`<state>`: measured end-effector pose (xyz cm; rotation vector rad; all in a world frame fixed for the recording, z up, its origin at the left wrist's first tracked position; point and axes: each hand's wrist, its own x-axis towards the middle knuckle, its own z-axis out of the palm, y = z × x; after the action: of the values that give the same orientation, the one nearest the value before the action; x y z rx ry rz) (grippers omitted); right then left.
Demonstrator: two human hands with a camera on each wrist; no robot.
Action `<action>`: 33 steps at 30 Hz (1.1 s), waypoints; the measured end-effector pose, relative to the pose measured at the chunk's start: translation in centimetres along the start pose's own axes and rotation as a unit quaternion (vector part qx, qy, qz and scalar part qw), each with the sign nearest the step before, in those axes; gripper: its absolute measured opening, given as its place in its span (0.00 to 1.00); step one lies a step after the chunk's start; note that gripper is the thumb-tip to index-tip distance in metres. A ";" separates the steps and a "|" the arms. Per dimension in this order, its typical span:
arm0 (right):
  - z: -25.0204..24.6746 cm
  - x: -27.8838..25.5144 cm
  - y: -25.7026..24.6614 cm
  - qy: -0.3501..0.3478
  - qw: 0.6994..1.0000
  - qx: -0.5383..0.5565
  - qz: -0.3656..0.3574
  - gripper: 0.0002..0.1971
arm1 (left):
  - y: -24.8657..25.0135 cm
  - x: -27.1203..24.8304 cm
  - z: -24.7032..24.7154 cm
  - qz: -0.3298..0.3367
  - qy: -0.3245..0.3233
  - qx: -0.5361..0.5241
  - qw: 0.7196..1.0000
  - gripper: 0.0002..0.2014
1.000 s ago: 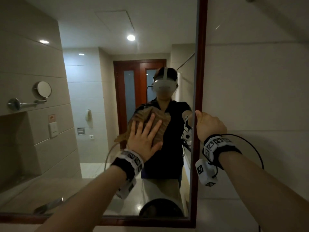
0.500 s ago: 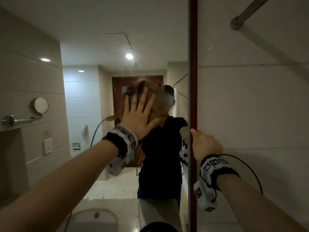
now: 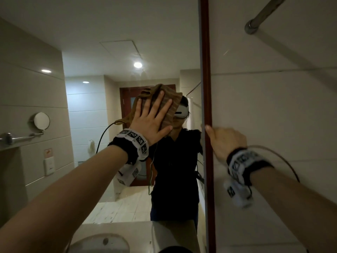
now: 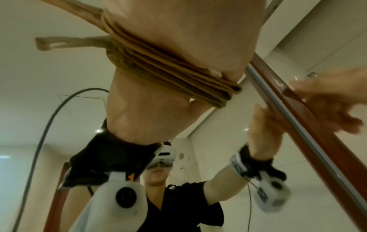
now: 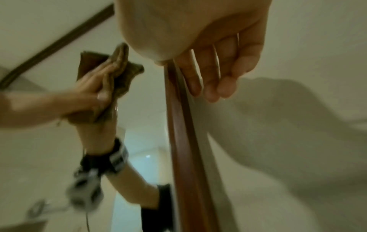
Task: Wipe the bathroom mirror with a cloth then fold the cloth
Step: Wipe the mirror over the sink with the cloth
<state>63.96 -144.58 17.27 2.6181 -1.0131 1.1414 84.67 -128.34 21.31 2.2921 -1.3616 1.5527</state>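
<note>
A bunched brown cloth [image 3: 171, 105] lies flat against the mirror glass [image 3: 91, 106] at head height. My left hand [image 3: 151, 121] presses it there with straight, spread fingers. The left wrist view shows the cloth [image 4: 168, 67] squeezed in folds between my palm [image 4: 188, 31] and the glass. My right hand [image 3: 226, 141] rests on the mirror's red-brown wooden frame [image 3: 206, 70]. Its thumb lies on the frame's edge. In the right wrist view its fingers [image 5: 208, 81] lie loosely on the wall beside the frame [image 5: 184, 141], and the cloth [image 5: 119, 73] shows to the left.
A beige tiled wall [image 3: 273, 115] lies right of the frame, with a metal rail [image 3: 264, 15] slanting overhead at the upper right. The glass reflects a person, a round wall mirror [image 3: 41, 121] and a basin [image 3: 102, 243] in a counter at the bottom.
My left hand has slid the cloth up the glass from chest height to head height of the reflection. The right hand has stayed on the frame.
</note>
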 end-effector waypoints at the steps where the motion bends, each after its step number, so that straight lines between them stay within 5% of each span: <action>1: -1.4 1.3 -0.6 0.025 1.000 0.009 -0.004 0.37 | -0.1 0.3 -0.2 0.003 -0.004 -0.001 1.000 0.41; 6: -7.3 8.3 -3.4 0.040 0.995 0.095 0.012 0.29 | -1.9 4.0 -2.7 -0.004 -0.022 0.011 1.000 0.41; 12: -7.1 8.8 -2.6 0.038 0.997 0.062 0.005 0.26 | -5.7 10.4 -6.9 -0.068 -0.014 -0.019 0.997 0.42; 16: -7.4 9.5 -2.7 0.021 0.998 0.060 0.000 0.26 | -4.4 10.3 -6.8 -0.074 0.000 -0.021 0.997 0.44; 20: -7.2 10.0 -2.5 0.002 0.997 0.073 0.004 0.27 | -0.2 5.7 -3.3 0.061 0.010 0.059 0.996 0.45; 25: -7.1 10.1 -2.3 -0.011 0.997 0.082 0.004 0.28 | -0.6 2.5 -1.8 0.208 -0.063 0.153 0.964 0.41; 27: -7.2 9.9 -2.3 -0.009 0.996 0.087 0.004 0.28 | -2.6 5.1 -3.7 0.173 -0.009 0.143 0.974 0.42; 29: -7.2 9.7 -2.3 -0.006 0.996 0.094 0.005 0.27 | -5.2 8.4 -5.8 0.050 0.033 0.071 0.996 0.42; 31: -7.0 9.6 -2.2 -0.002 0.995 0.099 0.003 0.27 | -7.9 11.4 -7.3 -0.061 0.039 0.011 0.997 0.41; 33: -6.8 9.7 -2.1 0.002 0.995 0.097 0.000 0.28 | -8.6 13.1 -7.7 -0.104 0.037 -0.020 0.994 0.42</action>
<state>65.90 -145.79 29.12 2.7613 -0.9450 1.3050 86.39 -127.53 38.65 2.2448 -1.0878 1.5153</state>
